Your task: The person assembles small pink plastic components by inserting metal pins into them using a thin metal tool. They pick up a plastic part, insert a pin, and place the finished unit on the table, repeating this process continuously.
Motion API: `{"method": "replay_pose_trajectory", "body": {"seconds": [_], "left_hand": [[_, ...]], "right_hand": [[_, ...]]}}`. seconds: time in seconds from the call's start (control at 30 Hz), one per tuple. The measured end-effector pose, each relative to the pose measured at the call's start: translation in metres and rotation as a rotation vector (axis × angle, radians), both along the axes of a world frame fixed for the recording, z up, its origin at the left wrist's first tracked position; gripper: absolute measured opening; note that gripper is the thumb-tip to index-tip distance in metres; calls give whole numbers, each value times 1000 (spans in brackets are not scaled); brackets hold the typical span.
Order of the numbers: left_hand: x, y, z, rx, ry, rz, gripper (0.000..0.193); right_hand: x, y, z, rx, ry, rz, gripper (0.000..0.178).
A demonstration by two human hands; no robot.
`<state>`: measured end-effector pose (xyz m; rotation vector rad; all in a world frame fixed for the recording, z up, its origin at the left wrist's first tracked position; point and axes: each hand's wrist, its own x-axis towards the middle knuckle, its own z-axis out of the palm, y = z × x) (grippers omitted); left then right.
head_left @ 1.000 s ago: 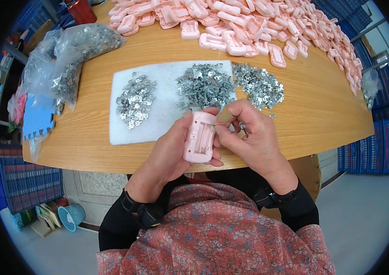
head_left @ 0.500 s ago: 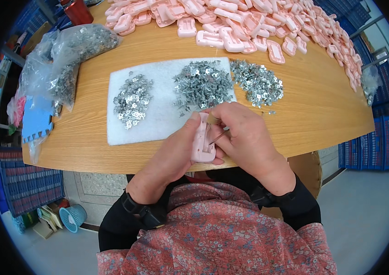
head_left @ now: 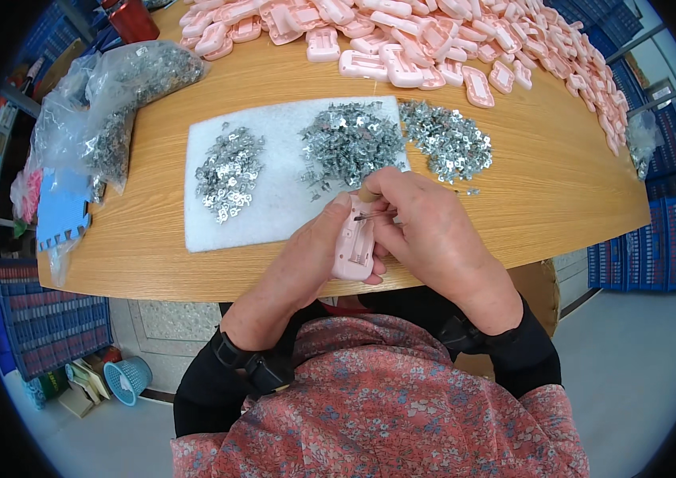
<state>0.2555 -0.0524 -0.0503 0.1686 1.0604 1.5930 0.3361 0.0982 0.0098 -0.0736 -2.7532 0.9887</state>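
Note:
My left hand (head_left: 303, 253) grips a pink plastic casing half (head_left: 356, 248) by its side, thumb along the near edge and fingertips wrapped below. The casing's hollow inside faces up, with small posts and a slot showing. My right hand (head_left: 431, 231) pinches a thin metal tool (head_left: 382, 213) that resembles tweezers; its dark tip is over the upper part of the casing, and whether it touches cannot be made out. A tan cover (head_left: 367, 193) sits on one right fingertip. Just beyond my hands, a heap of small metal clips (head_left: 350, 143) lies on a white foam sheet (head_left: 278, 215).
A second clip pile (head_left: 230, 171) lies left on the foam, a third (head_left: 453, 147) on the wooden table (head_left: 545, 191). Pink casings (head_left: 433, 40) are heaped along the far side. Clear bags of metal parts (head_left: 111, 119) and a blue foam mat (head_left: 63, 207) stand left.
The tool tip has moved from the casing's lower slot up toward its far end. My right hand has shifted slightly away from me; the left still holds the casing.

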Motion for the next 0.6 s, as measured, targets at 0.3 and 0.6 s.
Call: {"method": "replay_pose_trajectory", "body": {"seconds": [0.3, 0.6], "left_hand": [[-3, -1, 0, 75, -5, -18, 53], [-3, -6, 9, 153, -57, -44, 54]], "right_hand": [[-5, -6, -6, -262, 37, -47, 15], [9, 15, -26, -855, -193, -27, 33]]}}
